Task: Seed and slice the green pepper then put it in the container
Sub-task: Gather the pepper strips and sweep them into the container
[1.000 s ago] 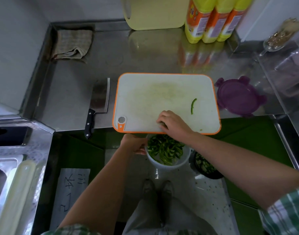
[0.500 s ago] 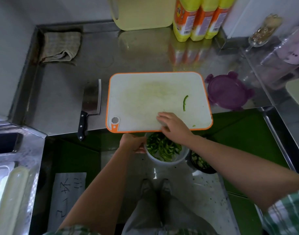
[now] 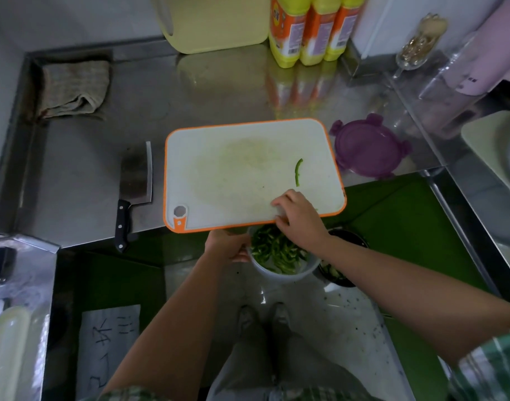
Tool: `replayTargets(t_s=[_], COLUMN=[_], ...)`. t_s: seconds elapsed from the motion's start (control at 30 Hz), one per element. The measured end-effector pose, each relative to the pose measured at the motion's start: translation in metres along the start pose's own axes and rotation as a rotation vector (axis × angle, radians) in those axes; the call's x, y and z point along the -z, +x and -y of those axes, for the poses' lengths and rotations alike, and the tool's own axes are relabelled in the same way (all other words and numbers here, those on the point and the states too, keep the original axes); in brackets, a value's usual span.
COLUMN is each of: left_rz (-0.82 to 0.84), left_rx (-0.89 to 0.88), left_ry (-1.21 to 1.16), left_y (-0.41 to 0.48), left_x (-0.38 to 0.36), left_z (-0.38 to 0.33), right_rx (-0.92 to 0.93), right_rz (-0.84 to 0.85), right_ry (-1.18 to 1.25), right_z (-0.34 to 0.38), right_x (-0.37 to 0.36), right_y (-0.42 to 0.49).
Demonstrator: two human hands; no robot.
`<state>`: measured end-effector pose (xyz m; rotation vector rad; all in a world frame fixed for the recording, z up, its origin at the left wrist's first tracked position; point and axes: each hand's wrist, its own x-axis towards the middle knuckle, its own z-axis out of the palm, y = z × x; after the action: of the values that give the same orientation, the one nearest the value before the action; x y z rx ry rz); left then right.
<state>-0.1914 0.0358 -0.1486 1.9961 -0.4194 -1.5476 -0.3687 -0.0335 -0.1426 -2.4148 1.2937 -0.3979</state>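
Gripping one container (image 3: 272, 275), left hand (image 3: 229, 246), right hand (image 3: 301, 217) fingers (image 3: 280, 201) bent on one board (image 3: 233, 175), hold unclear, one pepper strip (image 3: 297, 172).

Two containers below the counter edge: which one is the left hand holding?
The white container of green pepper slices; the left hand grips its rim. The dark container to its right is unheld.

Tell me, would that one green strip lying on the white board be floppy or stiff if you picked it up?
Probably a bit bendy: the pepper strip is thin and lies curved on the cutting board. It likely weighs almost nothing, being so slim. It might feel slippery or cling a little, since the board looks smeared with pale green juice.
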Motion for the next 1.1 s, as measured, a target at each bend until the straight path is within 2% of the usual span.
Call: replayTargets(t_s=[0.17, 0.23, 0.3, 0.37, 0.43, 0.57, 0.73, 0.87, 0.97, 1.1], left_rz=[-0.006, -0.007, 0.002, 0.018, 0.035, 0.057, 0.062, 0.063, 0.062, 0.07], left_rx=[-0.013, -0.008, -0.002, 0.002, 0.009, 0.013, 0.01, 0.018, 0.022, 0.03], left_ry=[0.01, 0.019, 0.031, 0.044, 0.052, 0.07, 0.082, 0.06, 0.052, 0.041], left_y=[0.0, 0.0, 0.002, 0.002, 0.002, 0.002, 0.002, 0.003, 0.004, 0.005], left_x=[0.0, -0.003, -0.007, -0.013, -0.021, -0.033, -0.039, -0.038, -0.037, -0.036], left_z=[-0.001, -0.001, 0.0, -0.001, -0.001, -0.005, -0.008, -0.009, -0.01, -0.01], right_rx=[0.156, 0.16, 0.095, -0.039, -0.163, -0.324, -0.442, -0.526, -0.51, -0.456], right_rz=[0.14, 0.15, 0.049, -0.088, -0.155, -0.088, -0.002, -0.002, -0.014, 0.05], right_ry=[0.103, 0.156, 0.129, 0.044, -0.058, -0.143, -0.064, -0.041, -0.081, -0.178], right_z=[0.003, 0.002, -0.007, -0.02, -0.033, -0.05, -0.049, -0.045, -0.044, -0.045], right_x=[-0.003, 0.002, 0.01, 0.018, 0.025, 0.031, 0.027, 0.027, 0.025, 0.022], right_y=[-0.011, -0.016, -0.018, -0.018, -0.019, -0.022, -0.016, -0.01, -0.01, -0.008])
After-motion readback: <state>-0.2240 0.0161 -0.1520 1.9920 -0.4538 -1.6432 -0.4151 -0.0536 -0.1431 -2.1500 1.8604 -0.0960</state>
